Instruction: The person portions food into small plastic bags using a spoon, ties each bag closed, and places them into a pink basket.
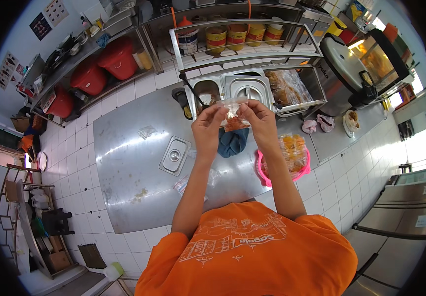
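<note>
Between my two hands is a small clear plastic bag (234, 122) with reddish-orange sauce in its lower part. My left hand (208, 124) pinches one top corner and my right hand (260, 120) the other. Behind the bag stand steel food pans: one uncovered pan (208, 90) with a ladle (194, 90) leaning in it, and one under a steel lid (247, 88). Below the bag lies a crumpled blue cloth (233, 142). A pink basket (305, 168) beside my right forearm holds several filled bags of orange-yellow food.
The steel table (131, 177) bears a loose steel pan lid (175, 155), a flat plastic bag (147, 132) and plastic packaging (183, 184). A tray of bagged brown food (287, 88), a large steel cooker (340, 74) and crumpled pink bags (325, 123) stand to the right.
</note>
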`<move>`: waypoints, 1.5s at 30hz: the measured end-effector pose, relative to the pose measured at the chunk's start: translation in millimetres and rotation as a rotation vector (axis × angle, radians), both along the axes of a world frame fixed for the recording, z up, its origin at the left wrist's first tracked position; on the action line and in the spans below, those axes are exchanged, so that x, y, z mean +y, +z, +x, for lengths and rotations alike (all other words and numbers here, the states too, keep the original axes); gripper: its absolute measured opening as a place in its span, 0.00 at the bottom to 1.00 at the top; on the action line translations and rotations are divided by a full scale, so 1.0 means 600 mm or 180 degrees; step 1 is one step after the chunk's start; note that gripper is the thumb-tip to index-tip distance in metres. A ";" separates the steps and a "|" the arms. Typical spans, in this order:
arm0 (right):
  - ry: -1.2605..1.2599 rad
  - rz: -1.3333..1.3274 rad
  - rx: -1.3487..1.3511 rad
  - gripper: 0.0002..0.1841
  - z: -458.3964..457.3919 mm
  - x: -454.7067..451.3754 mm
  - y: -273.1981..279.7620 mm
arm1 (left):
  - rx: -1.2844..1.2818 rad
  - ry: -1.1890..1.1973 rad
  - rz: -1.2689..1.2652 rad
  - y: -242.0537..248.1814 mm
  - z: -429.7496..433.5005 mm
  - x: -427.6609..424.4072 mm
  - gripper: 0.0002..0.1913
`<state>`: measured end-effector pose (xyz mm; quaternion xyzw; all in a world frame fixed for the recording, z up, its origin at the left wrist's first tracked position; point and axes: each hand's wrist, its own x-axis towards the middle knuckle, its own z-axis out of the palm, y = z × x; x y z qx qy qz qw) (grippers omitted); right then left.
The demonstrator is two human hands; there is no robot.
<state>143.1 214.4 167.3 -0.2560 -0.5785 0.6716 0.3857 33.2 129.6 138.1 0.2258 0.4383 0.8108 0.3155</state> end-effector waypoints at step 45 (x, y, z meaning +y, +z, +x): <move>0.0145 0.0140 -0.0828 0.10 0.404 0.102 -0.128 | 0.0698 -0.2289 -0.0977 -0.147 0.340 0.089 0.16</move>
